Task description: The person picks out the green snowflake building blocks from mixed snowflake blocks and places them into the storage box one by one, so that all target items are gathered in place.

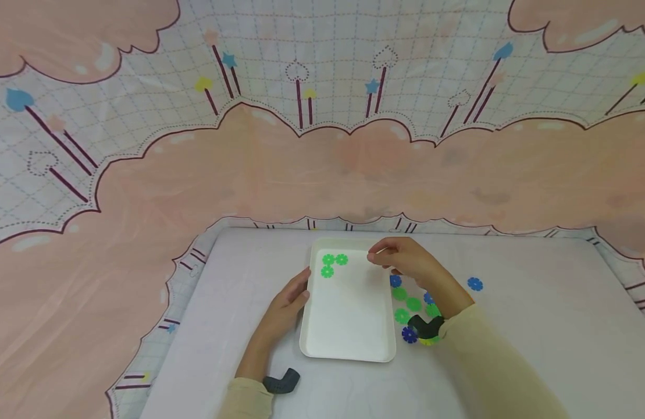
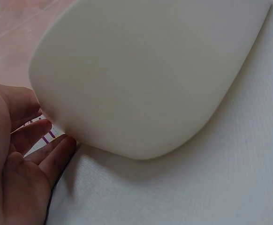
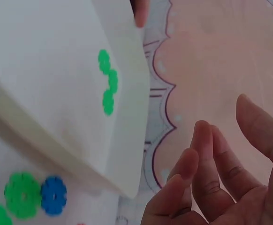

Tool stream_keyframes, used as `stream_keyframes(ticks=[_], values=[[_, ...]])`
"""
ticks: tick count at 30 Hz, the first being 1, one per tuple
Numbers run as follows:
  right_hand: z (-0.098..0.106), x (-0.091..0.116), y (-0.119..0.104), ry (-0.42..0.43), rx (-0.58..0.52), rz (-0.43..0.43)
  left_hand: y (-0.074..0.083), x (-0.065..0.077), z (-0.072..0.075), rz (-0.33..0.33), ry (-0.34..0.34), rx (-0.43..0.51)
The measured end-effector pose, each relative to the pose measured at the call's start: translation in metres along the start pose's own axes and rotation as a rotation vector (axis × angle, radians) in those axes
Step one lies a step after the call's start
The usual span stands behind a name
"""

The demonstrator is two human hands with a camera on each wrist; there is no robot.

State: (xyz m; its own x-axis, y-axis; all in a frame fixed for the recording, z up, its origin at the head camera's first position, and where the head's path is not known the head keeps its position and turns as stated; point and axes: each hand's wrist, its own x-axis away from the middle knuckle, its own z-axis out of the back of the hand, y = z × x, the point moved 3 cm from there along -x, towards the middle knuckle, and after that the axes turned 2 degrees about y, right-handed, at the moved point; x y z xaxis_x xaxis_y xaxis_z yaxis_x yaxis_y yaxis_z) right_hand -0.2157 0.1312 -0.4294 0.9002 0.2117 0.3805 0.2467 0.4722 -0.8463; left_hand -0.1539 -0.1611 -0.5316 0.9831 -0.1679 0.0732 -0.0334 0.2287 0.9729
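Note:
A white rectangular tray (image 1: 348,326) lies on the table, with three green flower-shaped discs (image 1: 328,259) together in its far left corner. At its left side, my left hand (image 1: 285,305) touches the outer wall with extended fingertips; these fingers (image 2: 59,154) show at the wall in the left wrist view. My right hand (image 1: 408,259) hovers by the tray's far right corner. Its thumb and fingers (image 3: 207,173) stand apart, loosely bent, with nothing between them in the right wrist view.
Right of the tray lie several more flower discs: green ones (image 1: 413,304), blue ones (image 1: 409,334) and a yellow one (image 1: 427,341), partly hidden by the right wrist. One blue disc (image 1: 475,284) sits apart farther right. A patterned cloth (image 1: 353,180) hangs behind the white table (image 1: 537,337).

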Motion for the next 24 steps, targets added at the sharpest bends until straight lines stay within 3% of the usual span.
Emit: stream_keyframes(ticks=[11, 24], values=[[0.026, 0.018, 0.019, 0.048, 0.275, 0.091, 0.002, 0.001, 0.001, 0.008, 0.006, -0.025], [0.046, 0.044, 0.060, 0.077, 0.387, 0.038, 0.002, 0.001, 0.000, 0.019, 0.007, -0.014]])
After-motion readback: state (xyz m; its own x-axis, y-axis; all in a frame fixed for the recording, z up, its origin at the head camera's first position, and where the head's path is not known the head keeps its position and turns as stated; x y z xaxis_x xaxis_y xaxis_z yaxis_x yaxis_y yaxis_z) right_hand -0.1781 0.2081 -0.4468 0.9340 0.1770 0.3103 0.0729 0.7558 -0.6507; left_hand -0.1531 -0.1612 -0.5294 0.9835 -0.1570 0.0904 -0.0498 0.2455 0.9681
